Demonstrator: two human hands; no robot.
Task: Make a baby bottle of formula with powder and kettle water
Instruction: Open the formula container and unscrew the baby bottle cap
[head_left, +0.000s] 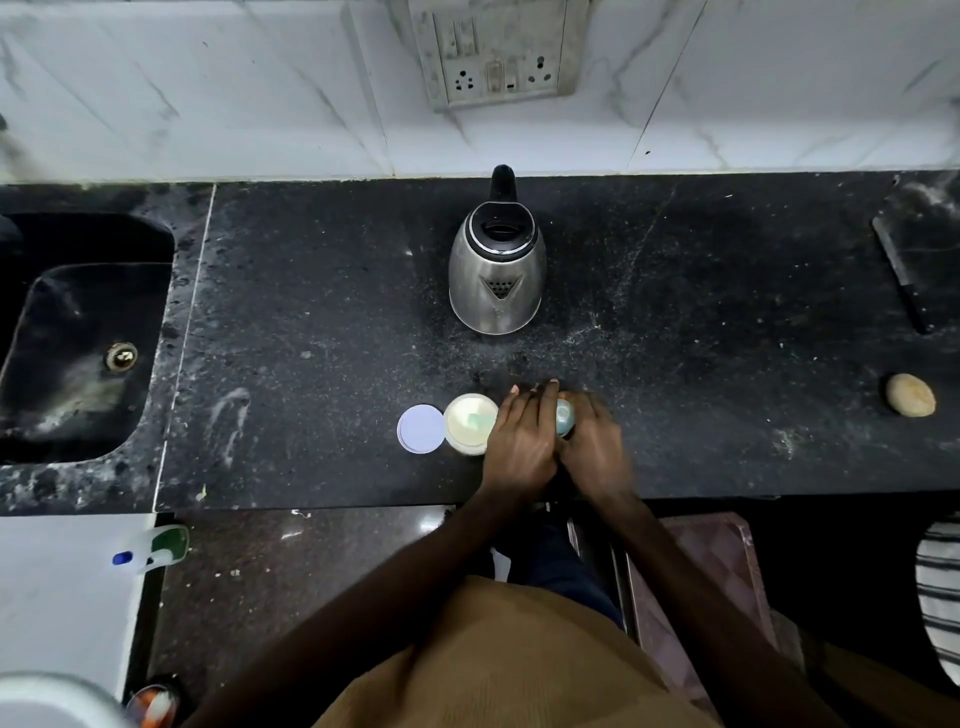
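The baby bottle (564, 415) stands near the counter's front edge, only its pale blue-green top showing between my hands. My left hand (522, 441) wraps its left side and my right hand (595, 447) wraps its right side. Just left of them stands the open powder tub (470, 423), pale powder and a greenish scoop inside. Its round lilac lid (421, 428) lies flat beside the tub. The steel kettle (497, 270), with black lid and handle, stands farther back, spout toward me.
A dark sink (78, 338) is set into the black counter (311, 312) at the left. A knife (901, 275) and a round tan object (910, 395) lie at the right. A wall socket (498, 57) is above the kettle.
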